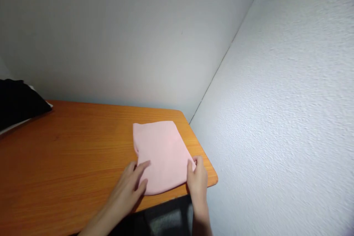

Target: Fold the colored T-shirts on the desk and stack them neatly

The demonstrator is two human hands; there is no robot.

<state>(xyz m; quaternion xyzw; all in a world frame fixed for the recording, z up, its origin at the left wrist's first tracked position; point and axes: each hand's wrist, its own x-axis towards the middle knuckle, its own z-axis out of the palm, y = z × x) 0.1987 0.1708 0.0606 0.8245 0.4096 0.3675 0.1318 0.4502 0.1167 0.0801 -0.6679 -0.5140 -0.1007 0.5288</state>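
Handling pink cloth (163,151) with both bare hands, on wooden table (91,136). Lying flat near right end of table, close to rounded near right corner; roughly four-sided, mostly smooth on top, apparently folded, with small tuck partway down left edge and curved near edge. Pinching near right corner of cloth with right hand (197,177), thumb on top, fingers curled at outer side, so closed on fabric. Resting left hand (131,182) at near left side of cloth, thumb and index spread well apart, index tip over pink surface, so not clamped; cannot tell about remaining fingers, partly hidden behind index. Reaching in from bottom of view with left forearm (106,214) on a slant, right forearm (201,217) nearly straight up. Also showing at far left of table: black fabric (20,99), with white strip (7,130) along lower side. Beyond table, plain pale wall (110,37), meeting textured right wall (276,118) along dark slanted line. Below near table edge, dark shape (143,221), too dim to identify.
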